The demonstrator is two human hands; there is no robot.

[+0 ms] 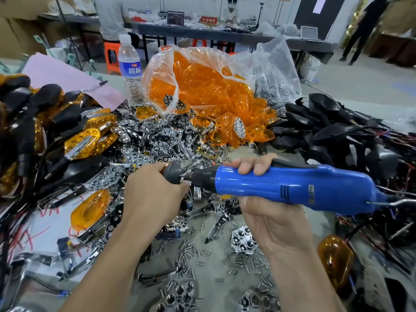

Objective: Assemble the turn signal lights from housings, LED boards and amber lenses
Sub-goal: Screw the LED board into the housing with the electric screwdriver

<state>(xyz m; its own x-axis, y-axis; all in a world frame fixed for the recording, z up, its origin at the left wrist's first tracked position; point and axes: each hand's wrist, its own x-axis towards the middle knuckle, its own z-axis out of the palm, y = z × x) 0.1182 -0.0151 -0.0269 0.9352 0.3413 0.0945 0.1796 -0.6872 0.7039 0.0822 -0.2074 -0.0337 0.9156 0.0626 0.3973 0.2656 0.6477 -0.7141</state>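
Observation:
My left hand (150, 194) grips a black turn signal housing (172, 172) at the middle of the bench. My right hand (267, 212) holds a blue electric screwdriver (292, 188) lying sideways, its bit touching the housing. Behind them a clear bag of amber lenses (202, 84) spills onto a heap of chrome reflector boards (157, 140). Empty black housings with wires (333, 136) are piled on the right. Finished lights with amber lenses (85, 140) are stacked on the left. Loose screws (191, 251) lie in front of my hands.
A water bottle (130, 66) stands behind the parts beside a pink sheet with a marker (67, 75). One amber light (335, 260) lies at the right front. Several people stand or sit at dark tables (202, 32) in the background.

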